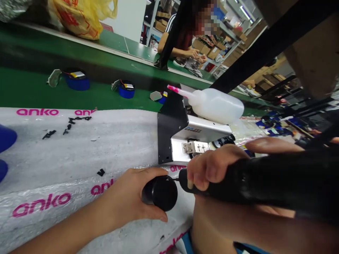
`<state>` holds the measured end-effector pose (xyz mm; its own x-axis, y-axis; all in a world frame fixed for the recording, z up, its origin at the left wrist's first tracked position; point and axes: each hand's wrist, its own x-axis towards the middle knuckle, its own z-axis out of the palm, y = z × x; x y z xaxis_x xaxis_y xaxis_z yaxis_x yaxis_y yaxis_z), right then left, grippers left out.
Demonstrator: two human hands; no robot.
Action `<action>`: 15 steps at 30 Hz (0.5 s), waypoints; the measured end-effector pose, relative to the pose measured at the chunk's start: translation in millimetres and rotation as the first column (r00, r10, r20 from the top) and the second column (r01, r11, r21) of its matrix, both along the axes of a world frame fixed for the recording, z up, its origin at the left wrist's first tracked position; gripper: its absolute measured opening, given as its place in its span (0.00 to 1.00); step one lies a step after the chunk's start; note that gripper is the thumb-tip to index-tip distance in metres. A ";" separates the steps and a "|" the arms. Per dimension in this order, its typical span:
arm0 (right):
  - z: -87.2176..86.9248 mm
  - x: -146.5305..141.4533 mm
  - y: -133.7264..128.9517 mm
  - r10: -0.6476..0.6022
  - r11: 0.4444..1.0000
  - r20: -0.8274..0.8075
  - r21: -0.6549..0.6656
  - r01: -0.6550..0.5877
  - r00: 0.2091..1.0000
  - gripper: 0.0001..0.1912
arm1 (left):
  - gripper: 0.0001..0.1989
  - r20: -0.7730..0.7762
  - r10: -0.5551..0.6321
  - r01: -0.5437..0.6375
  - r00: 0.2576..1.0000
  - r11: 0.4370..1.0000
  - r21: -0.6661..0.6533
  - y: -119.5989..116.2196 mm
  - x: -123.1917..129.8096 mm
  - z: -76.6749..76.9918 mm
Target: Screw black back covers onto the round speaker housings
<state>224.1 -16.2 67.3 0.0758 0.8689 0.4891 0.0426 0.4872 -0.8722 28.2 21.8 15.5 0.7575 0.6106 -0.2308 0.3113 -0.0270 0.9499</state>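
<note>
My left hand [132, 197] is closed round a black round part [164, 193], with the fingers above and the thumb below. My right hand [212, 169] is wrapped round a black screwdriver-like tool [233, 180], which lies nearly level. The thin tip of the tool meets the side of the round part near its top edge. Just beyond my hands stands a black and silver machine [173, 130] with a small metal bracket on its front. A translucent squeeze bottle [217, 104] with a pink-stained nozzle lies on top of it.
Blue round parts [78, 84] with batteries and wires stand on the green belt [100, 95]. Small black pieces [71, 121] are scattered on the plastic-wrapped table [127, 137]. A yellow bag [76, 17] sits at the back left. A person [185, 53] works across the belt, beside a dark post.
</note>
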 end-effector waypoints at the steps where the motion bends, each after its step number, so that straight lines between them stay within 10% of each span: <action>1: 0.1 -4.1 2.9 0.008 0.999 0.006 0.042 -0.009 1.000 0.17 | 0.34 -0.003 0.002 -0.002 1.000 1.000 -0.006 0.1 -0.8 -0.3; 15: -10.8 -52.7 4.4 -0.202 0.972 -0.172 0.084 0.219 0.964 0.13 | 0.24 0.052 -0.003 0.005 0.999 0.999 -0.048 -0.4 0.3 7.1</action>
<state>171.4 -11.8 56.5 0.3368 0.7715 0.5398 0.0165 0.5684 -0.8226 28.5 21.4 22.6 0.7716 0.5966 -0.2206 0.2619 0.0181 0.9649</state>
